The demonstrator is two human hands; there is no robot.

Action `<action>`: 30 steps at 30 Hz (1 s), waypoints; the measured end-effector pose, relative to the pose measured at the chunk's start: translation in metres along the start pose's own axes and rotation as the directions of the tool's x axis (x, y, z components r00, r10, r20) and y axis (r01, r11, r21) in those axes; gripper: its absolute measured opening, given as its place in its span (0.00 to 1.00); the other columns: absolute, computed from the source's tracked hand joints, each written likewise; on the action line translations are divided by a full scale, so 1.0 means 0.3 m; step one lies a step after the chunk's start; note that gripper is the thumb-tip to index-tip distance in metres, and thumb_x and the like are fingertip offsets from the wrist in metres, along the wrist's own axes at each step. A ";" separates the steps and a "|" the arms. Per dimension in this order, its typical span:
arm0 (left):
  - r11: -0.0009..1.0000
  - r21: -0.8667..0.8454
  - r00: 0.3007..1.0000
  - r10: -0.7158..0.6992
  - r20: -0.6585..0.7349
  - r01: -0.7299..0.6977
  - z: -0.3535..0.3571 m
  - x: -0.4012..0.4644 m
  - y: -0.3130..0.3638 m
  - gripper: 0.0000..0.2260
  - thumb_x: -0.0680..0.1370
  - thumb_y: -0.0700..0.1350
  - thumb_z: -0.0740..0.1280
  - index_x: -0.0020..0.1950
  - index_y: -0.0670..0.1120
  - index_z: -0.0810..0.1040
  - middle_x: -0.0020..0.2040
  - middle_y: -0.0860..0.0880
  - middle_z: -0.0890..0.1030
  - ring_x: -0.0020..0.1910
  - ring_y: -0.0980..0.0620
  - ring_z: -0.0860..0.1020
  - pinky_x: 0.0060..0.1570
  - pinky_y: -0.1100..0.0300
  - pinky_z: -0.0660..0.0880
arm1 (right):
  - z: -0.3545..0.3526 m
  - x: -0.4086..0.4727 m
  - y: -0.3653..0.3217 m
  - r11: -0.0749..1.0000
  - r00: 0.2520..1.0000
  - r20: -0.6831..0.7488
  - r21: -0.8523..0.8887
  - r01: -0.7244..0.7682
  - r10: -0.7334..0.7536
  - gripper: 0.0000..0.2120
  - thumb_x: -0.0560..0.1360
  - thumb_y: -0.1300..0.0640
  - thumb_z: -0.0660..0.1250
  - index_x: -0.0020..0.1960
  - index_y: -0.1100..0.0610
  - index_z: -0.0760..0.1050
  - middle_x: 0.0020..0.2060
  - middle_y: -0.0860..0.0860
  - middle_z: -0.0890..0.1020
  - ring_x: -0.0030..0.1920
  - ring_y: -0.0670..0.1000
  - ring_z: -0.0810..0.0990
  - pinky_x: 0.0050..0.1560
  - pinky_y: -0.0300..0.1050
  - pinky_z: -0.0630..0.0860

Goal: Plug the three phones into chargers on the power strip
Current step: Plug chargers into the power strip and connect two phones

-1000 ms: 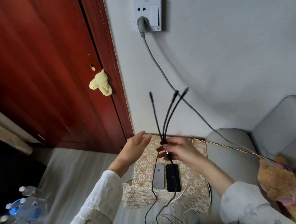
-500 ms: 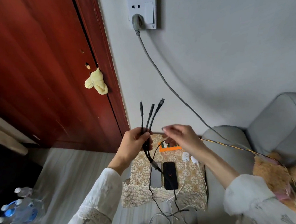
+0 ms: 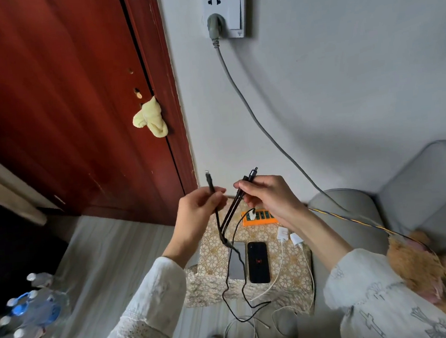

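A: Status?
B: Nothing plugged into the phones yet. Left hand (image 3: 197, 212) pinches one black lead (image 3: 211, 187), right hand (image 3: 267, 197) grips two.
A: Phones?
B: Two visible: black phone (image 3: 258, 262) and grey phone (image 3: 237, 262) on the desk (image 3: 289, 274), near the orange power strip (image 3: 262, 217).

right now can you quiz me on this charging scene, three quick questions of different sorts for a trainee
1. True or false: the left hand holds a single black cable branch.
2. How many branches does the right hand hold? A) none B) two C) three
3. Fill in: the black phone lies screen up beside a ____ phone.

Key: 1 true; 2 B; 3 silver. Both phones lie on the patterned stand, near the orange power strip.
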State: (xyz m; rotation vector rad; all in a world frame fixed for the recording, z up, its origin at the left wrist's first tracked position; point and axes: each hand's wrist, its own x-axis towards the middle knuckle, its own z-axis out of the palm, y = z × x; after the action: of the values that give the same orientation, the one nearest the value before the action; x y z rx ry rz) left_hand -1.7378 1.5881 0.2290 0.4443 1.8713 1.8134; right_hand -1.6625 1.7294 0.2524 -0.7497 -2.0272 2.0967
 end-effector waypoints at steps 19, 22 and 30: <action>0.895 0.237 0.924 -0.349 -0.153 0.377 -0.104 -0.064 -0.353 0.12 0.78 0.46 0.61 0.42 0.43 0.81 0.25 0.50 0.73 0.21 0.57 0.64 0.24 0.64 0.63 | -0.001 0.080 0.429 0.816 0.841 0.084 0.209 -0.539 0.534 0.06 0.77 0.64 0.62 0.52 0.63 0.76 0.45 0.58 0.81 0.44 0.55 0.81 0.52 0.49 0.78; 0.848 0.267 0.889 -0.426 -0.169 0.458 -0.146 -0.069 -0.510 0.12 0.79 0.45 0.61 0.39 0.47 0.80 0.22 0.52 0.77 0.18 0.59 0.64 0.25 0.63 0.64 | 0.005 0.123 0.576 0.771 0.777 0.040 0.103 -0.628 0.628 0.10 0.77 0.63 0.62 0.58 0.64 0.74 0.46 0.58 0.81 0.44 0.54 0.80 0.51 0.48 0.78; 0.734 0.290 0.787 -0.600 -0.146 0.614 -0.181 0.007 -0.975 0.09 0.79 0.41 0.59 0.43 0.41 0.76 0.31 0.49 0.78 0.18 0.62 0.71 0.22 0.74 0.67 | 0.087 0.325 1.034 0.668 0.697 -0.140 -0.205 -0.715 0.703 0.12 0.77 0.63 0.60 0.59 0.65 0.73 0.37 0.54 0.78 0.38 0.51 0.77 0.47 0.48 0.78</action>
State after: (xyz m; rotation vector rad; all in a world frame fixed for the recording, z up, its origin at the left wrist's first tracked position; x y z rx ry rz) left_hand -1.7390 1.5257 -0.0620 -0.1162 2.0332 1.0857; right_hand -1.6830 1.7195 -0.0730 -1.8918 -2.2144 2.1065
